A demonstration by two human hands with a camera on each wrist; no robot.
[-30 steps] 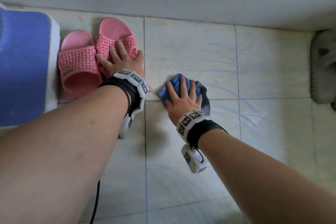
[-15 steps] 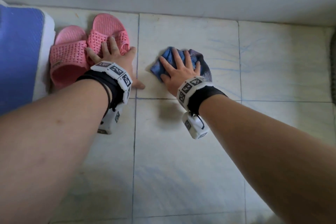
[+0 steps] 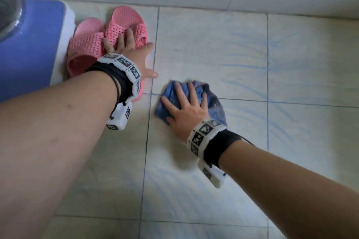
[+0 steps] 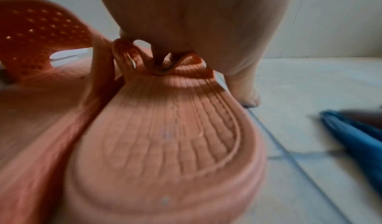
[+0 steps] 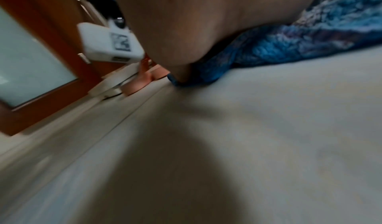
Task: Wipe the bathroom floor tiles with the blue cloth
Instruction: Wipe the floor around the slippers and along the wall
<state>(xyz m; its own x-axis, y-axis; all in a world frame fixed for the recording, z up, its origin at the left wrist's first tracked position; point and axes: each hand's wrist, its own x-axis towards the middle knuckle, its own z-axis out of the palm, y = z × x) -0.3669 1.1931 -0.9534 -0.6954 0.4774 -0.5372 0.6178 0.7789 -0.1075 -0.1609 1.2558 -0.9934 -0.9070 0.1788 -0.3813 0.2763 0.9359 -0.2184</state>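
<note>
Right hand (image 3: 187, 114) is spread flat with fingers splayed, pressing the bunched-up blue cloth (image 3: 211, 101) onto the floor tiles (image 3: 242, 161) right over a grout line. Left hand (image 3: 132, 52) rests open on the pink slippers (image 3: 93, 48), thumb touching the tile, next to a blue mat (image 3: 33, 44) by the wall.

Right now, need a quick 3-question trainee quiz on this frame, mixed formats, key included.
1. True or false: the right hand presses the blue cloth flat on the floor tiles.
2. The left hand rests on: A) a bucket B) the pink slippers C) the wall
3. Fill in: the cloth lies across a ____ line between tiles.

Key: 1 true; 2 B; 3 grout
</note>
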